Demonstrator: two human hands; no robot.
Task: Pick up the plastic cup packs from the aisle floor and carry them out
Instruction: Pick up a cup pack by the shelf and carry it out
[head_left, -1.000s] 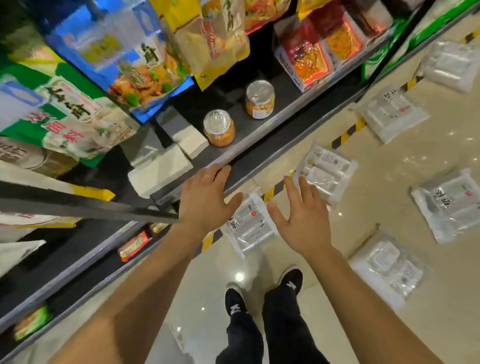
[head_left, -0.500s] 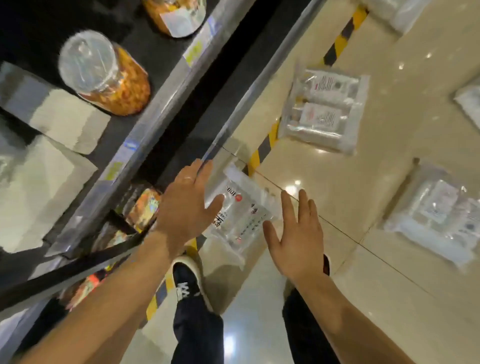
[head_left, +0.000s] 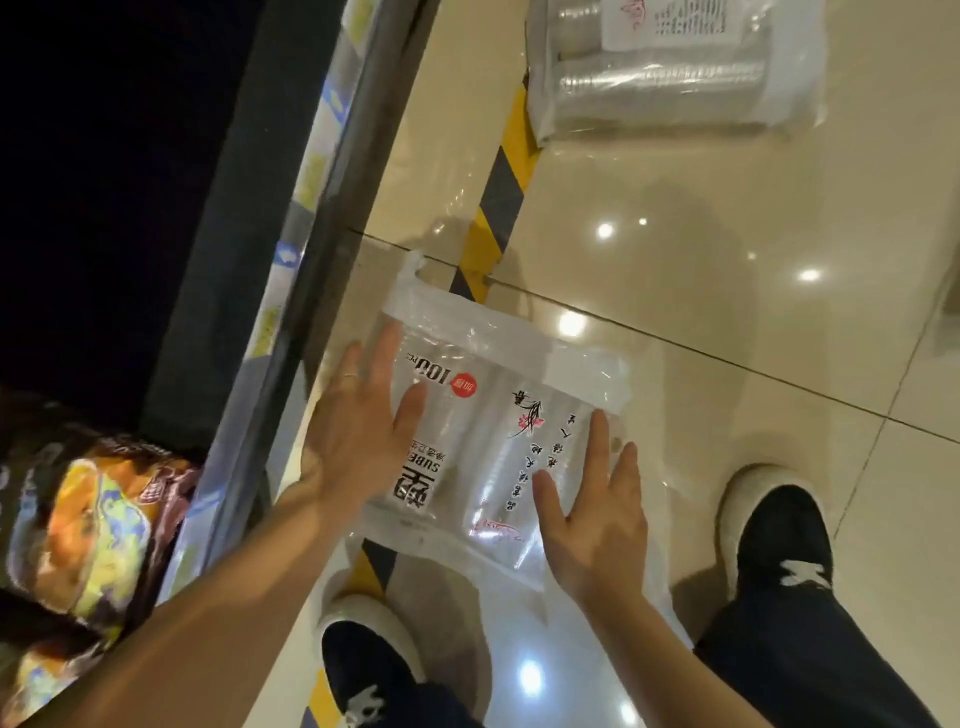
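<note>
A clear cup pack (head_left: 498, 441) lies flat on the glossy tiled floor (head_left: 727, 338), just below the middle of the view, printed side up, with "100" and a red dot near its far end. Its sealed header flap points toward 11 o'clock.

The left hand (head_left: 358, 436) is over the pack's 9 o'clock edge, fingers straight and spread, pointing to 12 o'clock, thumb lying across the print. Its grip is released and grasps nothing. A thin ring (head_left: 350, 375) sits on one finger. The right hand (head_left: 597, 519) is over the pack's 4 o'clock corner, fingers also straight and fanned, its grip released too. Whether either palm presses the plastic or hangs just above it cannot be told.

A yellow and black tape (head_left: 496, 208) runs on the floor from 12 o'clock down under the pack and comes out at its 7 o'clock side. A second cup pack (head_left: 675, 88) lies well apart at 1 o'clock, its near corner touching the tape.

At 9 to 11 o'clock of the pack stands the metal edge of a shelf (head_left: 311, 249), dark above it. Colourful snack bags (head_left: 93, 519) fill the shelf's low tier at 8 o'clock.

The left shoe (head_left: 369, 654), black with a pale sole, stands at 6 o'clock, near the pack; the right shoe (head_left: 779, 535) stands at 4 o'clock, just beside it.
</note>
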